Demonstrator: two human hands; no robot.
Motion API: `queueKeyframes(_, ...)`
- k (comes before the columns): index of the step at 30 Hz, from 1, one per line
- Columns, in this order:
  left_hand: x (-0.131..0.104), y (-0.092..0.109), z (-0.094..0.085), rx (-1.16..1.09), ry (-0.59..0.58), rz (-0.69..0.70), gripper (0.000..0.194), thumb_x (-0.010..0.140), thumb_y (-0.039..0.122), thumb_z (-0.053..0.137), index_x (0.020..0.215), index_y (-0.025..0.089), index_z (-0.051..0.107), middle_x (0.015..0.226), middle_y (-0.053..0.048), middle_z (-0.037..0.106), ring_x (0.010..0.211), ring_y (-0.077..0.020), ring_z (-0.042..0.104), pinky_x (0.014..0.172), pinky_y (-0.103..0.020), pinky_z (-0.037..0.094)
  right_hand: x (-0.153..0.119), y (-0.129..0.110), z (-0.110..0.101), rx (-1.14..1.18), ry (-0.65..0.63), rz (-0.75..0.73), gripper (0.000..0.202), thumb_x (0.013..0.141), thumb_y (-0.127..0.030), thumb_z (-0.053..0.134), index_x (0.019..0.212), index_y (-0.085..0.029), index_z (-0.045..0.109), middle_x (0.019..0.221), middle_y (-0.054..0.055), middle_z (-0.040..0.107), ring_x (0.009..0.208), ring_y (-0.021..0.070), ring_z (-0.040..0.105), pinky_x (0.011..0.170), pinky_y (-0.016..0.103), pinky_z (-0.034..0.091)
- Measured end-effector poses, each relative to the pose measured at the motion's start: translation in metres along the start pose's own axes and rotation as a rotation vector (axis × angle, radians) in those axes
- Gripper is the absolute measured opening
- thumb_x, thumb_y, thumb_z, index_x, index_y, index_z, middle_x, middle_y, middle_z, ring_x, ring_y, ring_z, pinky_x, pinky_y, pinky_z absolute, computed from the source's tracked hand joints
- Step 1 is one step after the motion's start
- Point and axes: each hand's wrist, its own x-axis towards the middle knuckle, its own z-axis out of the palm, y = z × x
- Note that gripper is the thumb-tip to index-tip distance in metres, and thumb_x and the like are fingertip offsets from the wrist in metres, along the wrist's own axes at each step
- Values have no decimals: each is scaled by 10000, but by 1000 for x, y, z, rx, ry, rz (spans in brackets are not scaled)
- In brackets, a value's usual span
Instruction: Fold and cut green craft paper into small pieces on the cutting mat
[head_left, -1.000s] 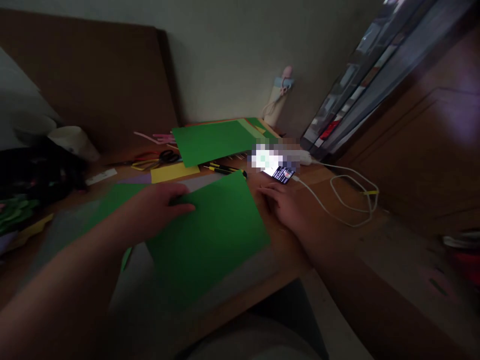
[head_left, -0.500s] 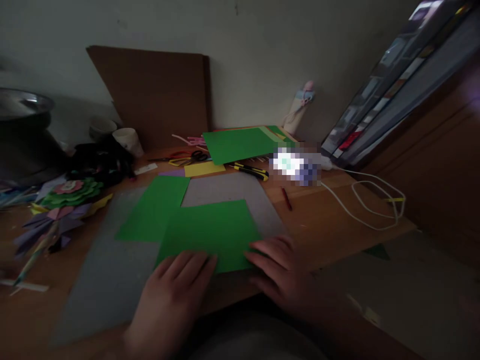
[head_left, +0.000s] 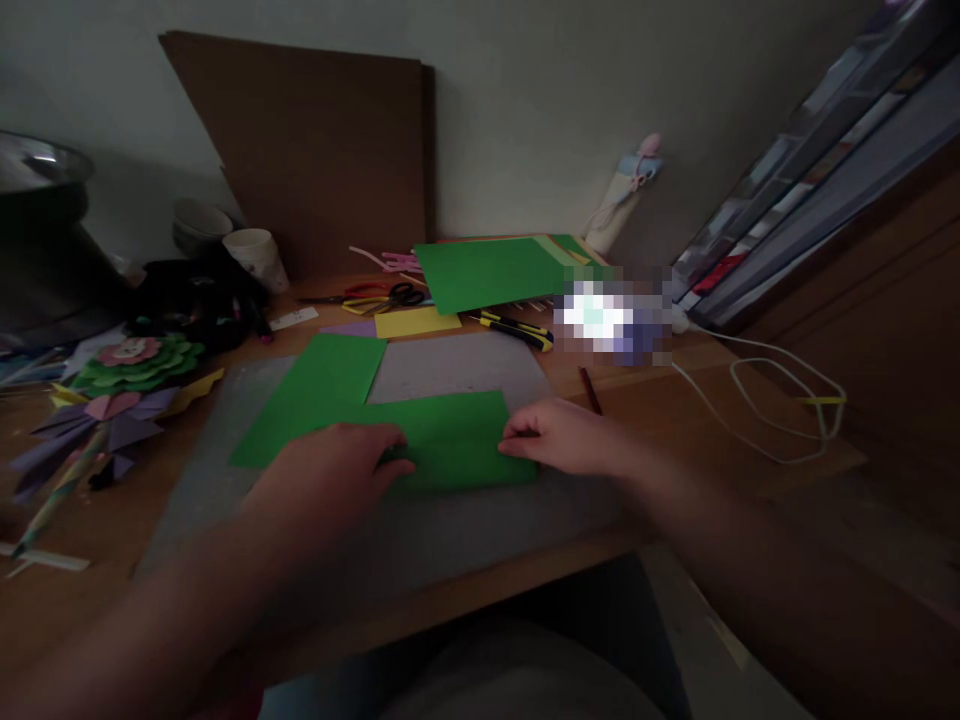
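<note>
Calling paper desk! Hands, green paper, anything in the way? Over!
Left hand and right hand on near green sheet. Sheet over grey mat. Nearby: dark red stick, just beyond right hand.

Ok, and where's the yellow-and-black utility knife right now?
In the head view, the utility knife lies just right of centre, by the far edge of the grey mat, to the right of the yellow paper.

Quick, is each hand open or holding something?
Left hand: at the nearer green paper, thumb and finger apart; hold unclear.
Right hand: closed, seemingly pinching that paper's right edge.
</note>
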Motion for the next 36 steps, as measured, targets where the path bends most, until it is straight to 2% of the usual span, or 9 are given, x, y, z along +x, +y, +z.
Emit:
queueKeyframes(3,11,19,5,189,9,212,368,859,110,439,1194,199,560,1215,-72,623,1068,-261,592,886,-430,441,19,4,-7,63,-126,35,247,817,-383,550,728,-171,643,548,-26,536,455,91,502,451,214,355)
queueKeyframes(5,12,30,21,194,0,445,474,828,77,426,1280,205,491,1378,-43,502,1200,-229,505,988,-396,380,26,8,-6,83,-162,42,245,816,-385,546,727,-173,632,552,-32,525,451,85,500,451,209,375)
queueKeyframes(7,11,33,41,195,-5,507,515,840,109,424,1347,194,417,1444,-34,425,1277,-199,431,1053,-369,316,29,10,-6,83,-172,38,239,815,-376,542,715,-174,625,547,-39,511,450,79,493,451,204,372)
queueKeyframes(12,14,24,71,203,47,467,529,926,214,393,1440,224,265,1488,-14,356,1339,-170,348,1098,-353,244,35,10,-11,6,-72,-26,223,801,-371,572,729,-172,641,544,-46,494,461,66,412,456,218,274)
queueKeyframes(15,17,20,71,222,57,450,537,925,213,402,1443,223,261,1494,1,344,1326,-166,363,1094,-343,240,40,12,-17,-45,-22,-81,205,770,-363,626,714,-168,657,560,-38,519,494,72,392,476,237,248)
queueKeyframes(22,10,23,70,221,18,472,680,792,87,373,1445,234,257,1515,21,291,1312,-173,384,1063,-355,273,40,21,-16,-26,-62,-187,149,757,-333,671,774,-185,663,676,-30,618,604,89,520,540,220,326)
queueKeyframes(26,8,29,65,203,-7,458,676,754,106,402,1413,238,331,1485,20,351,1287,-167,422,1050,-340,299,35,22,-14,-48,-14,-233,144,753,-326,689,749,-189,641,693,-37,592,611,84,502,552,222,311)
queueKeyframes(31,12,33,63,210,54,482,650,696,104,418,1339,198,450,1405,-10,474,1198,-181,518,970,-336,392,32,21,-15,-106,37,-311,173,743,-292,713,688,-179,594,705,-50,540,617,71,460,543,216,278)
queueKeyframes(36,11,26,70,172,47,493,672,727,73,402,1383,220,399,1401,18,480,1196,-173,518,974,-325,395,32,27,-20,8,-23,-303,43,785,-145,630,782,-188,630,771,-39,554,625,67,473,563,201,320)
